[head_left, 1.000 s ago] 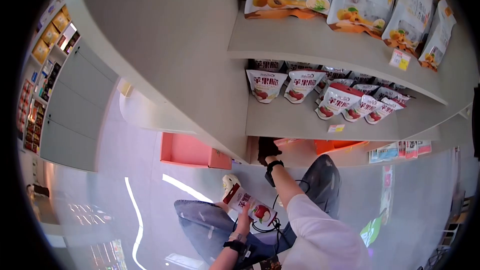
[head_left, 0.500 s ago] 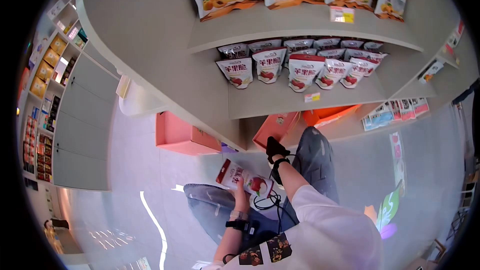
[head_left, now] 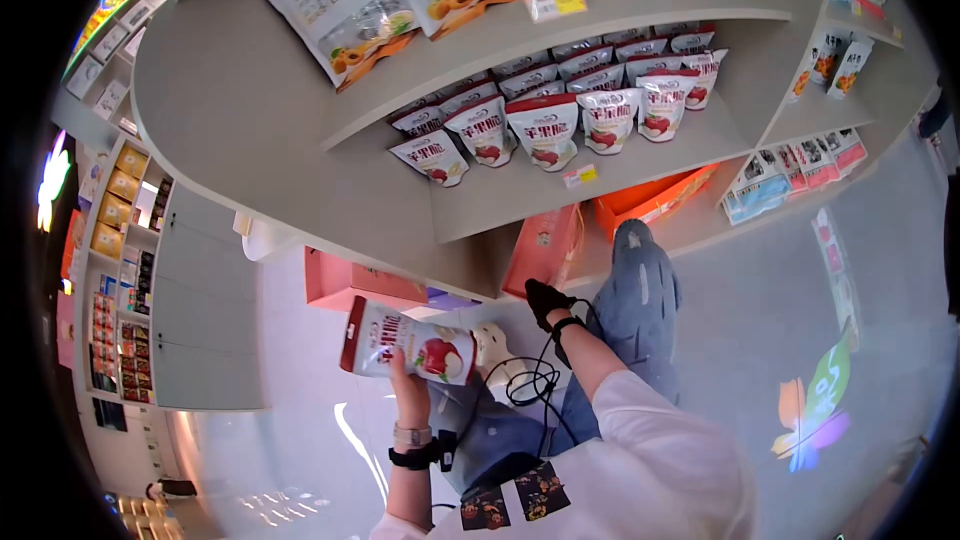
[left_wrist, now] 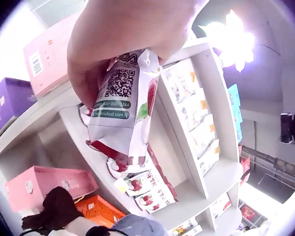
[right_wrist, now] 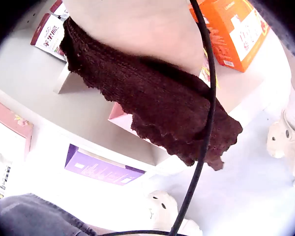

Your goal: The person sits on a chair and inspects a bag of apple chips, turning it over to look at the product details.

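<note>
A white apple-print pouch (head_left: 415,334), maroon at its top, is held sideways, apart from dark-brown ruffle-edged fabric (right_wrist: 152,98)

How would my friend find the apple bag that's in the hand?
Find the big grey shelf, then the left hand in front of it. It grips a white bag with a dark red end and an apple picture. Similar bags stand on the shelf; this one alone is held.

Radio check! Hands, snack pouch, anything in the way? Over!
Left hand holding apple pouch. Right hand partly covered by dark brown cloth, fingers hidden. Black cable in front of cloth, might snag.
</note>
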{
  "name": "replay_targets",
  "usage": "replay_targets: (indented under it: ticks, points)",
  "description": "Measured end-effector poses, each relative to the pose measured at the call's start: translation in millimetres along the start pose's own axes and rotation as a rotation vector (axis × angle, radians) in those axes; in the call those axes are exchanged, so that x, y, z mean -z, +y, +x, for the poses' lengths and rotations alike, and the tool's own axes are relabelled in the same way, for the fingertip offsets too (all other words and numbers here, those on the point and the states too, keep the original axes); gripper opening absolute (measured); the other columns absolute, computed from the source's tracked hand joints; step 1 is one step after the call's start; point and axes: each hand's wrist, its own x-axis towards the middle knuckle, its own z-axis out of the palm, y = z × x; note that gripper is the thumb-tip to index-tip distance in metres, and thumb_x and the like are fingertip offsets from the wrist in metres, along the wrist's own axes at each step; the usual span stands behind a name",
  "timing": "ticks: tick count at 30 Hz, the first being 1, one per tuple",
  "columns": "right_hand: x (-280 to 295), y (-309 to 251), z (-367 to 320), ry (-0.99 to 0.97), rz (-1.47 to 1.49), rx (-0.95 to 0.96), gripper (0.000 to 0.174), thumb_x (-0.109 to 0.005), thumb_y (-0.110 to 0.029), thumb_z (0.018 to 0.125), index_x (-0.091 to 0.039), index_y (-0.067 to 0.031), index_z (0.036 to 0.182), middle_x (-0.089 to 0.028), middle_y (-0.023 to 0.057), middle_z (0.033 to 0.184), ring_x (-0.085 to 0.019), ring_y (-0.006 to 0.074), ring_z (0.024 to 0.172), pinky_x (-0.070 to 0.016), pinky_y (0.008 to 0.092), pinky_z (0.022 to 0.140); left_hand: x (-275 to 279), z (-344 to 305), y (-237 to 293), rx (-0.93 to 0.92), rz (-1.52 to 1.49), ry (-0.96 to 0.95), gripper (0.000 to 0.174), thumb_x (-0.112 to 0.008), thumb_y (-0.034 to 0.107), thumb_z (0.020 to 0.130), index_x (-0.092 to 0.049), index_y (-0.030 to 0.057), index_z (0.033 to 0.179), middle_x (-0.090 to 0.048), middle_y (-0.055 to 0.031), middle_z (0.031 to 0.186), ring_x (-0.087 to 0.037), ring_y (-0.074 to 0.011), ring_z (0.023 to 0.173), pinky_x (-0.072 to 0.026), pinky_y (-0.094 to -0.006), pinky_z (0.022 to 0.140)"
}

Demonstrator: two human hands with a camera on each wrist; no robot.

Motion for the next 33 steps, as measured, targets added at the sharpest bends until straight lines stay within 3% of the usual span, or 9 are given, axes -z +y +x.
replay_targets:
  ticks: [7,11,13,16,19,22,28,30,33]
  points:
    - [20.6,4.6,2.7,-0.453,0.457,-0.24,0.045,-0.043,-0.036,0.079,-0.036,-0.0142,0.118,-0.041,0.0202,0.121,-0.043,0.0364,0.11,-0.0292,0.0592,0.089,-69.4,-21.2,28.3,-0.268,0.271,0.039,0.043,-0.048,0.03,0.087,-0.044,-0.0001,0.118,-0.05,-0.006,0.114,-0.046,-0.0155,0.103,-0.0347,-0.0308,0.09]
    - [51.2,5.6,2.9,0.252,-0.072,0.131,0.043,-0.049,-0.027,0.078,-0.038,-0.0095,0.116,-0.044,0.0164,0.119,-0.047,0.032,0.107,-0.0381,0.0493,0.084,-90.6,-10.2,22.7,-0.262,0.454,0.05,0.039,-0.047,0.029,0.087,-0.047,0.0009,0.114,-0.054,-0.0035,0.102,-0.049,-0.0157,0.093,-0.0388,-0.0287,0.082]
    - [57.9,9.3,-3.1,0.44,0.2,0.086,0.044,-0.052,-0.025,0.076,-0.039,-0.0092,0.115,-0.047,0.0129,0.114,-0.049,0.0277,0.104,-0.0403,0.0406,0.084,-90.5,1.1,20.4,-0.33,0.836,-0.005,0.035,-0.047,0.029,0.088,-0.052,0.0017,0.108,-0.056,-0.0002,0.087,-0.05,-0.0159,0.08,-0.0407,-0.0267,0.071]
    - [108.3,27.6,-8.9,0.38,0.87,-0.084,0.043,-0.057,-0.022,0.072,-0.043,-0.0102,0.111,-0.051,0.0088,0.102,-0.049,0.0211,0.096,-0.039,0.0325,0.084,-121.0,15.1,16.5,-0.005,0.417,-0.139,0.038,-0.047,0.03,0.088,-0.048,0.0021,0.114,-0.056,-0.0037,0.098,-0.052,-0.0166,0.09,-0.0412,-0.029,0.079]
    - [181.7,-12.3,-75.3,0.697,0.366,-0.06,0.027,-0.059,-0.014,0.068,-0.054,-0.0072,0.093,-0.055,0.0103,0.086,-0.054,0.0204,0.08,-0.0448,0.0332,0.069,-131.4,30.3,-4.1,0.041,0.136,-0.391,0.045,-0.048,0.028,0.087,-0.038,0.0022,0.122,-0.047,-0.0091,0.121,-0.046,-0.0212,0.111,-0.035,-0.0361,0.096]
    - [154.8,12.3,-59.1,0.276,0.342,0.07,0.031,-0.057,-0.014,0.07,-0.052,-0.0059,0.1,-0.055,0.0118,0.091,-0.054,0.0227,0.086,-0.0445,0.0329,0.074,-132.5,33.7,-26.6,0.093,0.048,-0.386,0.041,-0.053,0.02,0.085,-0.04,0.0068,0.121,-0.048,-0.0046,0.117,-0.048,-0.0179,0.105,-0.0381,-0.0332,0.09]
    - [155.5,-54.1,-91.6,0.39,0.455,0.095,0.045,-0.047,-0.012,0.077,-0.038,-0.0073,0.122,-0.055,0.0114,0.094,-0.056,0.0269,0.081,-0.0459,0.0379,0.067,-109.6,42.8,-69.1,0.066,0.451,-0.16,0.036,-0.058,0.027,0.081,-0.052,0.0058,0.109,-0.054,0.0019,0.095,-0.047,-0.0073,0.08,-0.0353,-0.0211,0.065]
    - [143.6,-62.6,-99.6,0.207,-0.053,-0.032,0.054,-0.046,-0.009,0.077,-0.031,-0.0103,0.129,-0.056,0.0107,0.095,-0.057,0.0282,0.08,-0.0459,0.0387,0.064,-117.3,40.0,-74.7,0.077,0.342,-0.133,0.036,-0.058,0.026,0.082,-0.051,0.0029,0.109,-0.055,0.0,0.1,-0.051,-0.0111,0.089,-0.04,-0.0257,0.078]
    - [91.8,-42.1,-76.7,-0.039,0.219,0.088,0.064,-0.05,-0.009,0.075,-0.023,-0.0117,0.133,-0.052,0.0136,0.106,-0.056,0.03,0.086,-0.0472,0.0352,0.066,-103.7,42.1,-118.7,-0.162,0.385,-0.238,0.049,-0.059,0.025,0.081,-0.039,0.0011,0.119,-0.052,-0.0085,0.111,-0.052,-0.0184,0.097,-0.0382,-0.0295,0.087]
